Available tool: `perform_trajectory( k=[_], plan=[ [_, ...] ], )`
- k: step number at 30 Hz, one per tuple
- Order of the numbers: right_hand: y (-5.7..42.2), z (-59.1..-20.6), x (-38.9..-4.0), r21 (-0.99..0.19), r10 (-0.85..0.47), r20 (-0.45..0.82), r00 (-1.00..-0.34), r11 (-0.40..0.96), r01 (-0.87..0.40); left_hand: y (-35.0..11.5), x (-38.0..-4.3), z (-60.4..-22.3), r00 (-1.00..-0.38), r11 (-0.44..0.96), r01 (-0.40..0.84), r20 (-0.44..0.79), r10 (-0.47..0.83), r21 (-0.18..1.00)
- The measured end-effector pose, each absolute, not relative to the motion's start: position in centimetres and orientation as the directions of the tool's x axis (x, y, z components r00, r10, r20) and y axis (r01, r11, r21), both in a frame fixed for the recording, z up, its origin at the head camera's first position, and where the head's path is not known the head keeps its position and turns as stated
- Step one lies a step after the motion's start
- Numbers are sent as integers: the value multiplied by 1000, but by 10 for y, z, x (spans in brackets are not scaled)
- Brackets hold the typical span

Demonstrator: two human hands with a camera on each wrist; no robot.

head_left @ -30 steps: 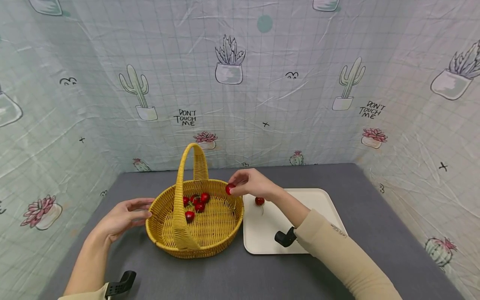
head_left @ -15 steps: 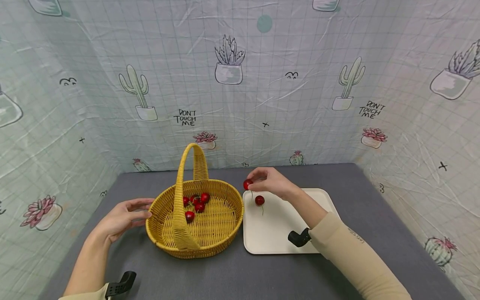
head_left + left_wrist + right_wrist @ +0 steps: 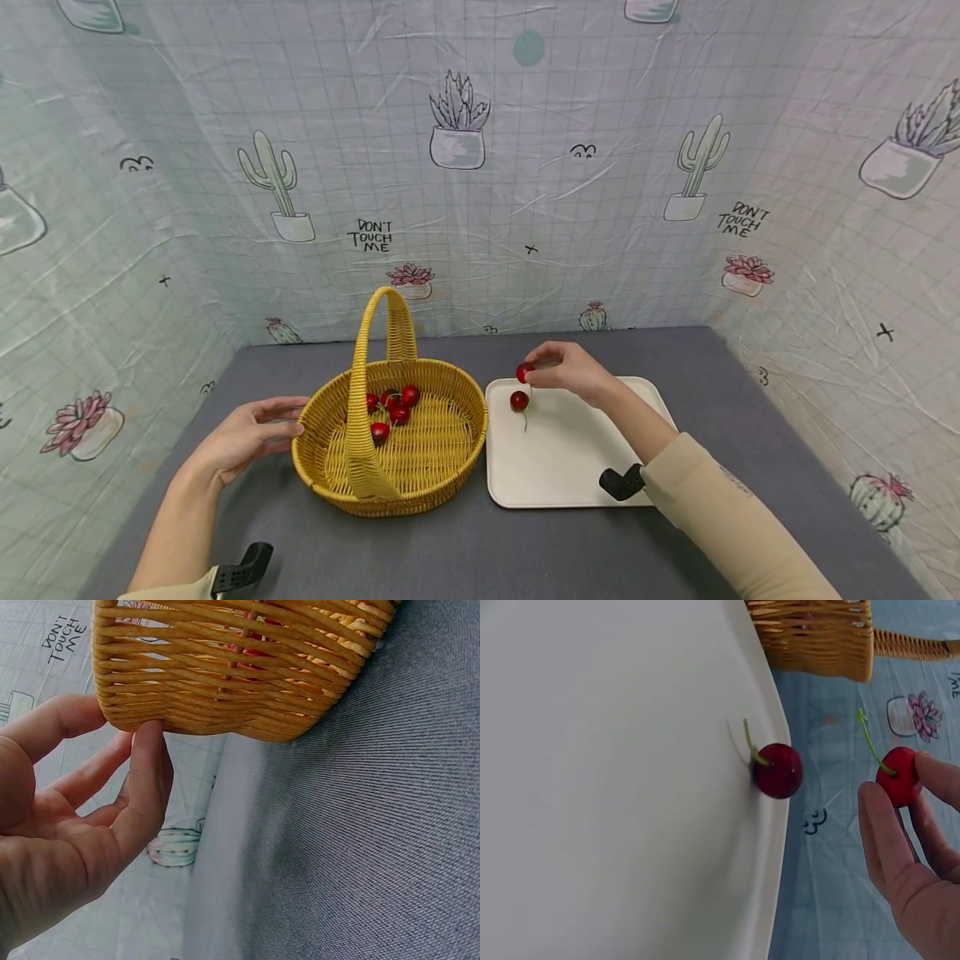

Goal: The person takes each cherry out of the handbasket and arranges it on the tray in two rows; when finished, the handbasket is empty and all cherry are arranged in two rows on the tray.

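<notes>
My left hand point(image 3: 251, 429) holds the left rim of a yellow wicker basket point(image 3: 442, 458) with its fingertips. In the left wrist view, the fingers point(image 3: 146, 761) meet the basket's woven edge. Several cherries point(image 3: 380, 433) lie in the basket, mostly on its left side behind the tall handle point(image 3: 360, 400). My right hand point(image 3: 573, 371) pinches a red cherry point(image 3: 900, 776) between thumb and fingers, its green stem sticking out. That cherry is above the back left part of a white tray point(image 3: 555, 467). On the tray, near its back left corner, lies another, darker cherry point(image 3: 778, 771) with its stem.
Basket and tray stand side by side on a dark grey tabletop point(image 3: 420, 554), the basket's right rim close by the tray's left edge. A cloth point(image 3: 570, 208) printed with potted cacti hangs around the back and sides.
My right hand has carried the pinched cherry rightward from over the basket's right rim to above the tray's back left. The left hand and the basket have stayed put.
</notes>
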State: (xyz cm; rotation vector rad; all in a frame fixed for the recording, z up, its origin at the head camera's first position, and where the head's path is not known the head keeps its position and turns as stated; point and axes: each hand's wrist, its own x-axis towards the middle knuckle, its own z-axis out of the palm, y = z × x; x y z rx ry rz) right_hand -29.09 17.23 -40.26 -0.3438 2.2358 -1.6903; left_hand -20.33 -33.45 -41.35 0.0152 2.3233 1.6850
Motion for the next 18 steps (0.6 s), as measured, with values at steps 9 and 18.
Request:
perform_trajectory(
  k=[9,18],
  plan=[
    [189,-413,-291,-958,-340,-136,-931,284,36,-333,-203,-412,-963,321,-149,-212,168,935],
    [202,-422,-292,-959,-324,-152,-934,278,60,-335,-203,-414,-962,323,-148,-212,172,935]
  ],
)
